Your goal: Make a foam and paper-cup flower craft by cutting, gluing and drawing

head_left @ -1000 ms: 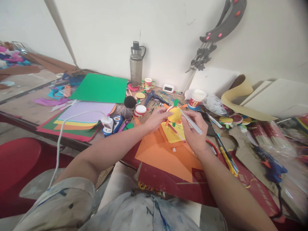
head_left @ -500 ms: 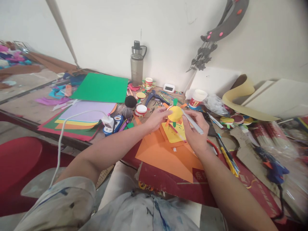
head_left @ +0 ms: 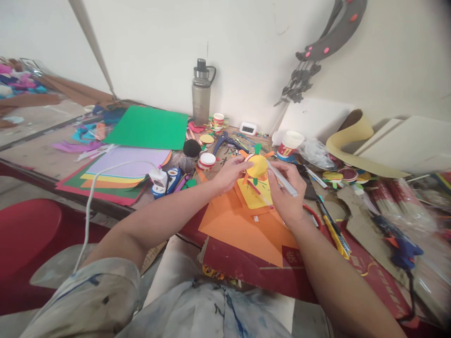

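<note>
My left hand [head_left: 230, 172] pinches the left edge of a round yellow paper craft [head_left: 257, 166] with orange and green bits sticking out around it. My right hand [head_left: 286, 195] is closed on a white pen [head_left: 283, 180] whose tip rests at the craft's right edge. Both hands hover over orange paper sheets [head_left: 243, 225] and a yellow paper piece [head_left: 255, 195] lying on a red board [head_left: 268, 270] at the table's front edge.
Stacked coloured sheets [head_left: 116, 176] and a green sheet [head_left: 150, 127] lie left. A grey bottle [head_left: 201, 94], paper cup [head_left: 289, 144], tape rolls, a white charger with cable [head_left: 157, 179], scissors [head_left: 331, 225] and a blue glue gun [head_left: 398, 241] crowd the table. A red chair [head_left: 31, 244] stands lower left.
</note>
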`<state>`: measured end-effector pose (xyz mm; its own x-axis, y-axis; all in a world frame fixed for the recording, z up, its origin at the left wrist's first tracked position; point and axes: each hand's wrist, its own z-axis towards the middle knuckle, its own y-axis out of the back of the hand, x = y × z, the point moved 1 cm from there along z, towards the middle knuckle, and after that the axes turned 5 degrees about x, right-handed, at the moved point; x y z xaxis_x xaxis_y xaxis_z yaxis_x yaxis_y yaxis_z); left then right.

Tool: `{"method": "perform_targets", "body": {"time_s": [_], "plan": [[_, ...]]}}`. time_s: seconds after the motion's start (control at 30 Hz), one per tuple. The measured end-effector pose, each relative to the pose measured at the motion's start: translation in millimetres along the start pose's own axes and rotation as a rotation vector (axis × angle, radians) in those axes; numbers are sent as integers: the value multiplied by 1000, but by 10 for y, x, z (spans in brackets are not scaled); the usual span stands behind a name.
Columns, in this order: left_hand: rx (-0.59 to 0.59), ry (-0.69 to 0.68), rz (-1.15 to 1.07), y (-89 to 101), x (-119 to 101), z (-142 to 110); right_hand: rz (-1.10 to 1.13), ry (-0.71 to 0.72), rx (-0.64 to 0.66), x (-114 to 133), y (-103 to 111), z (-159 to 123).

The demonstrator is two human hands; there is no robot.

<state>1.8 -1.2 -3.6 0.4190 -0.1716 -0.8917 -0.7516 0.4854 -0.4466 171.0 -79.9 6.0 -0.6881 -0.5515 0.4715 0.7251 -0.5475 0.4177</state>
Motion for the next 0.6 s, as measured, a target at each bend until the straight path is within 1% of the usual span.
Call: {"method": "perform_targets", "body": {"time_s": [0.23,0.37,0.5,0.6], "plan": [[13,-8,14,1,10,16,-37,70,-14,20,1,7],[18,-4,21,-3,1,12,-48,51,-13,10,-7,-1],[3,8,14,-9,-3,-1,-51,45,-20,19,-9,5],[-33,13,28,-12,2,-10,-29,60,-22,49,0,24]]}}
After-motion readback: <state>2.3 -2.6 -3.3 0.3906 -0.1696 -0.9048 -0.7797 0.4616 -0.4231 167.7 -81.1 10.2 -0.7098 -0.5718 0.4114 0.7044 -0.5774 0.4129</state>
